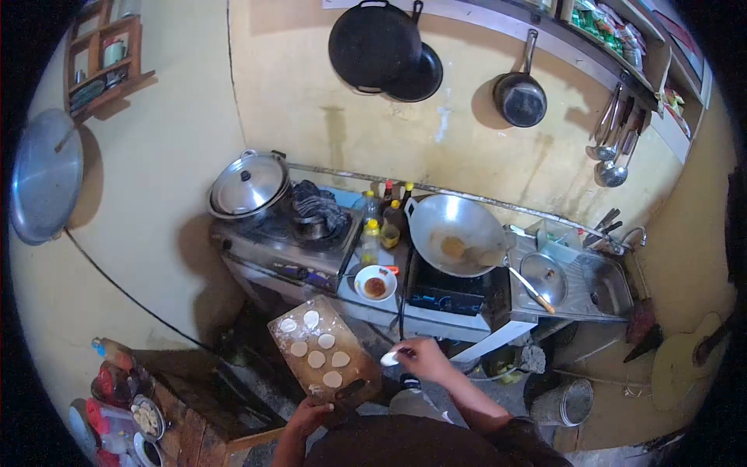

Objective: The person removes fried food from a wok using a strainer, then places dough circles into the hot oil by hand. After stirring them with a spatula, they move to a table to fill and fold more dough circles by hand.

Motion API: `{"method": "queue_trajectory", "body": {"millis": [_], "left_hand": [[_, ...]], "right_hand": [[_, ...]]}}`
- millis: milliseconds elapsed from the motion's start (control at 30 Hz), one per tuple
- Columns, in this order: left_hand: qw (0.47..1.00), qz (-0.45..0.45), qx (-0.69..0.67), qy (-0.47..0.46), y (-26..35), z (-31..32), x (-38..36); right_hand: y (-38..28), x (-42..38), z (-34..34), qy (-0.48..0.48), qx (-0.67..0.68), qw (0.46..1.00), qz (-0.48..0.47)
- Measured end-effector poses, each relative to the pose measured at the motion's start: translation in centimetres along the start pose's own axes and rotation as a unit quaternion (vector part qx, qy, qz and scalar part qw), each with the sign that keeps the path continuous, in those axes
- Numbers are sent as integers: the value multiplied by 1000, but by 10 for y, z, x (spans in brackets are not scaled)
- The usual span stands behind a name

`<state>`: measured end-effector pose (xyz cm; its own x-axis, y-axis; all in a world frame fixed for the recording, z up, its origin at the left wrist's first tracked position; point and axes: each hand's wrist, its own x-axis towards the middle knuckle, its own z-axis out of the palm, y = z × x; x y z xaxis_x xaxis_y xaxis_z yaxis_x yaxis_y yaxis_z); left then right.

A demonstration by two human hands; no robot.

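A wooden board [354, 366] dusted with flour bears several flat white dough rounds [340, 359]. My left hand [311, 415] is closed on the board's near edge, and the board's dark handle slot shows beside it. To the right of the board, my right hand [420, 359] pinches a white dough piece [390, 359] in the air. Beyond both hands, a large wok [455, 233] sits on the black stove, with brown oil or liquid in its bottom and a wooden-handled spatula [532, 289] resting over its right rim. A white bowl [375, 284] with red sauce stands left of the stove.
A lidded pot [249, 185] stands on the left stove, near bottles [370, 240]. To the right are a steel sink [607, 288], a lid [543, 279] and a bucket [562, 402]. Pans [375, 48] hang on the wall. A wooden table [183, 420] with jars is at lower left.
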<state>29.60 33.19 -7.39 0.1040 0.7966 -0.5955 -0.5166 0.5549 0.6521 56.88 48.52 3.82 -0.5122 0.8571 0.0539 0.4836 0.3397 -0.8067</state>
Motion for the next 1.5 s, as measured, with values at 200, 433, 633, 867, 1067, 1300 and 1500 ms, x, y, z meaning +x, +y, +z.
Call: {"method": "queue_trajectory", "body": {"millis": [200,433,633,867,1067,1300,1500], "left_hand": [[1000,-7,-7,27,6,49,17],[973,-161,55,159,30,112,26],[978,106,-48,172,18,162,46],[968,7,-90,234,38,197,59],[963,-17,-100,251,44,207,64],[964,-30,-106,241,46,203,67],[970,-19,-127,206,39,183,58]], "right_hand": [[92,45,-136,228,-136,964,36],[235,172,-252,246,-321,905,131],[379,275,-260,164,-352,876,285],[403,319,-251,39,-364,883,293],[408,342,-242,64,-383,868,309],[393,328,-263,120,-420,866,242],[291,242,-299,198,-266,933,140]]}}
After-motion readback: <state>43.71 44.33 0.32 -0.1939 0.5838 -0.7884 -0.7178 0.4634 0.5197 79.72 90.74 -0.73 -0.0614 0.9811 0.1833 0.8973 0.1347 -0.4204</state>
